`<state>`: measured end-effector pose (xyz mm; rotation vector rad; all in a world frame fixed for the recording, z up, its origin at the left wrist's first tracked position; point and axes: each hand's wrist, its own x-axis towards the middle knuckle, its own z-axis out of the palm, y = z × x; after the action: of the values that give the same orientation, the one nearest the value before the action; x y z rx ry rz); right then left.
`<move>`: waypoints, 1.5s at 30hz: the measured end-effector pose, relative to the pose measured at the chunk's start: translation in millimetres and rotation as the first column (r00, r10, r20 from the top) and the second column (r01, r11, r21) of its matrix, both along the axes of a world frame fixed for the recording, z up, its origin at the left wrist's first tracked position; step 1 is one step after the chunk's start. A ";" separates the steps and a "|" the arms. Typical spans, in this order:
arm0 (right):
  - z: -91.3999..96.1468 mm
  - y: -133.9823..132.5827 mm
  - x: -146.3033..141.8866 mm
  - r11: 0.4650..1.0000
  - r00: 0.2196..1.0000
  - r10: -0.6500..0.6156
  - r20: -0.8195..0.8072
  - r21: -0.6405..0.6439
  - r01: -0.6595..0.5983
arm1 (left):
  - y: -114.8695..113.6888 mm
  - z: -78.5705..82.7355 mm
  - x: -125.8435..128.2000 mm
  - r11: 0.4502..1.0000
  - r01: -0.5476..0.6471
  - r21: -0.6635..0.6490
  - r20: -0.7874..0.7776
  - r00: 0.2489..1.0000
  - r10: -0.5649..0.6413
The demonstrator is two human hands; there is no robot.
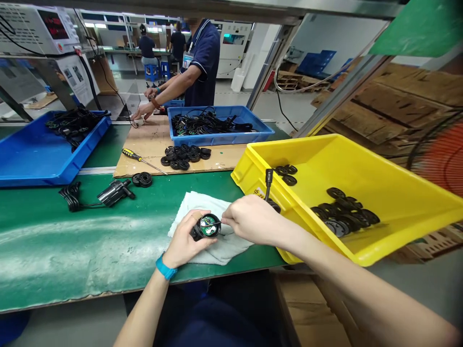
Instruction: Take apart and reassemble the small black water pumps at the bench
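Because its mouth faces up toward the wearer, the round black housing (198, 233) shows a green circuit board (209, 226) and thin wires inside, above the white cloth (231, 250) near the workbench's (108, 246) front edge. The shell looks like hard plastic, light and stiff, perhaps a little slick, so the outer wall is the place to grip; the board and wires look fragile and would best be spared any squeeze or tug. The left hand (186, 241) does this, its fingers and thumb wrapped around the shell from 8 o'clock. At 3 o'clock the right hand (249, 219) pinches a thin dark lead (218, 223) at the rim, though its knuckles hide whether this is cable or tool. A black plug (268, 178) stands just behind that hand, at 2 o'clock. Farther out, the yellow bin (361, 168) with round black parts (336, 212) lies between 2 and 3 o'clock; black coils (184, 156) sit on cardboard at 11, a screwdriver (132, 154) at 10, and a corded black unit (114, 193) between 9 and 10. Beyond, at 12, are a blue tray (224, 140) of cables and a co-worker (206, 53).
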<state>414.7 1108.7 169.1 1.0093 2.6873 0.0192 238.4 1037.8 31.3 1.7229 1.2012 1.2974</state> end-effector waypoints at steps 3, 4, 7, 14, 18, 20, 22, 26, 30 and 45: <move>5.0 7.5 -3.1 0.998 1.000 -0.019 0.002 -0.052 0.019 | 0.0 1.0 -0.3 1.000 0.018 -0.009 0.001 1.000 -0.018; 6.1 8.7 -4.5 0.998 1.000 -0.017 0.007 -0.054 0.018 | 0.1 1.3 -0.4 1.000 0.024 -0.011 0.000 1.000 -0.024; 8.4 10.3 -9.8 0.999 1.000 -0.005 0.030 -0.033 0.006 | 0.6 1.6 -0.4 0.999 0.031 -0.017 0.002 1.000 -0.031; 11.3 14.5 -20.4 0.999 0.995 0.052 0.087 0.008 -0.053 | 1.2 3.6 2.8 0.995 0.049 -0.086 0.048 0.998 -0.045; 11.8 18.6 -22.4 0.997 0.993 0.063 0.098 0.029 -0.066 | 4.0 5.8 7.3 0.994 0.067 -0.091 0.044 0.997 -0.064; 12.6 19.9 -23.7 0.997 0.993 0.060 0.100 0.034 -0.064 | 6.6 5.3 8.0 0.995 0.066 -0.072 0.026 0.998 -0.064; 13.6 20.4 -25.7 0.997 0.994 0.061 0.096 0.037 -0.065 | 9.2 4.0 6.8 0.995 0.076 -0.057 0.026 0.997 -0.075; 14.7 21.2 -30.5 0.996 0.994 0.074 0.084 0.051 -0.078 | 13.3 2.4 1.5 0.992 0.111 -0.057 0.056 0.993 -0.108; 13.6 24.1 -34.1 0.994 0.992 0.087 0.093 0.060 -0.093 | 16.6 2.4 -2.4 0.988 0.129 -0.087 0.075 0.990 -0.122; 11.1 27.2 -45.0 0.993 0.991 0.078 0.105 0.076 -0.086 | 34.7 0.8 -21.8 0.959 0.252 -0.128 0.151 0.961 -0.233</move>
<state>369.7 1135.9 180.2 0.8941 2.6508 0.1911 216.6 1072.5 32.1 1.5942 0.9491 1.1297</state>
